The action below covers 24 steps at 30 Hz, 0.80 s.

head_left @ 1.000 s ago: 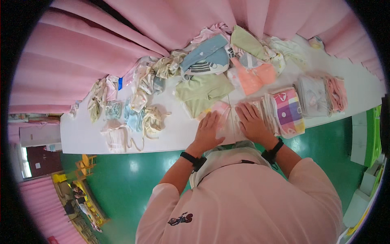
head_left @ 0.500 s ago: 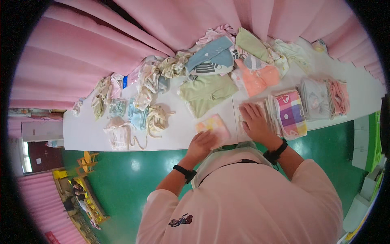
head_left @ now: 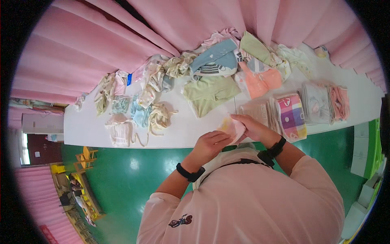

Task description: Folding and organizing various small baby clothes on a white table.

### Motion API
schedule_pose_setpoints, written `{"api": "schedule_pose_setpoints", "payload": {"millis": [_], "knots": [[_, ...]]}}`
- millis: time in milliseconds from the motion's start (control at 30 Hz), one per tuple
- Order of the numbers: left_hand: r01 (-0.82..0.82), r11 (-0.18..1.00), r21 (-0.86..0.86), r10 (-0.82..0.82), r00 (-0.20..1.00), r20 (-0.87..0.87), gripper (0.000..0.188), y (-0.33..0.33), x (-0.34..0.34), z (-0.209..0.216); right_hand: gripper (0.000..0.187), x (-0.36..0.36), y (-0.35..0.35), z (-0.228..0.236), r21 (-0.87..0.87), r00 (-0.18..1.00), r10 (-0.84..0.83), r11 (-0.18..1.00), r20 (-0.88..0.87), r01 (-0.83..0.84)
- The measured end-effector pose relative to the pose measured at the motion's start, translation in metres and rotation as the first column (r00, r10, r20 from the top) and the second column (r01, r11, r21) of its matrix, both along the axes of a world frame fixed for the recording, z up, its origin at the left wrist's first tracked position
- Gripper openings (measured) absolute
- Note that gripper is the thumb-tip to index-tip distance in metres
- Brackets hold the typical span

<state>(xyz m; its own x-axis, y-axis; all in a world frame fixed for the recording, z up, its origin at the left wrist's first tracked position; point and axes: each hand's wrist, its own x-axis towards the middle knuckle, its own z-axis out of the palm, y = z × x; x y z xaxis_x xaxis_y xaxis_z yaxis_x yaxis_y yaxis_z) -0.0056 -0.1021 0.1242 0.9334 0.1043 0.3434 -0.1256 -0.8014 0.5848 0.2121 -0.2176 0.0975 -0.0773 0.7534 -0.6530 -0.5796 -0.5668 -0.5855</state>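
Note:
Between my two hands is a small folded cloth (head_left: 235,129), pink with yellow patches, lifted and tilted at the table's near edge. My left hand (head_left: 212,143) closes on its left side, fingers bent over it. The upper right edge is pinched by my right hand (head_left: 248,125). Just right of that hand lies a folded beige item in clear wrapping (head_left: 255,112). Beside it stands a row of folded cloths, with a purple, white and yellow checked one (head_left: 289,116) in front. Beyond my hands a light green garment (head_left: 211,94) is spread flat.
The white table (head_left: 174,136) holds crumpled baby clothes along the pink curtain (head_left: 211,20), including a blue-grey garment (head_left: 215,57) and an orange one (head_left: 262,81). Cream cloth with loose ties (head_left: 160,118) sits at left. Grey and pink folded stacks (head_left: 317,103) stand far right. Green floor lies below.
The pink and yellow cloth has been picked up off the table and tilted. My right hand has left the wrapped beige item and moved left onto the cloth.

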Motion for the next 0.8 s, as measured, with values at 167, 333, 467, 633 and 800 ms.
{"api": "schedule_pose_setpoints", "payload": {"millis": [167, 333, 467, 633, 800], "knots": [[-0.027, 0.988, 0.153, 0.026, 1.0, 0.005, 0.038, 0.004, -0.01, -0.005, 0.051, -0.005, 0.01, -0.023, 0.295, 0.952, -0.306, 0.907, -0.032, 0.301], [-0.071, 0.997, -0.039, 0.058, 0.959, -0.278, 0.032, 0.005, -0.034, -0.04, 0.057, -0.01, 0.001, -0.059, 0.277, 0.826, -0.206, 0.959, 0.525, 0.063], [-0.31, 0.946, -0.099, 0.251, 0.89, -0.381, 0.029, 0.025, -0.071, -0.046, 0.053, -0.019, 0.002, -0.045, 0.375, 0.516, -0.231, 0.906, 0.825, -0.194], [-0.676, 0.728, -0.113, 0.595, 0.706, -0.384, 0.027, 0.062, -0.115, -0.064, 0.03, 0.002, 0.014, -0.055, 0.281, 0.68, -0.027, 0.922, 0.732, -0.266], [-0.822, 0.553, -0.135, 0.775, 0.567, -0.277, 0.024, 0.133, -0.172, -0.075, 0.021, 0.002, 0.033, -0.047, 0.249, 0.724, -0.014, 0.943, 0.689, -0.219]]}}
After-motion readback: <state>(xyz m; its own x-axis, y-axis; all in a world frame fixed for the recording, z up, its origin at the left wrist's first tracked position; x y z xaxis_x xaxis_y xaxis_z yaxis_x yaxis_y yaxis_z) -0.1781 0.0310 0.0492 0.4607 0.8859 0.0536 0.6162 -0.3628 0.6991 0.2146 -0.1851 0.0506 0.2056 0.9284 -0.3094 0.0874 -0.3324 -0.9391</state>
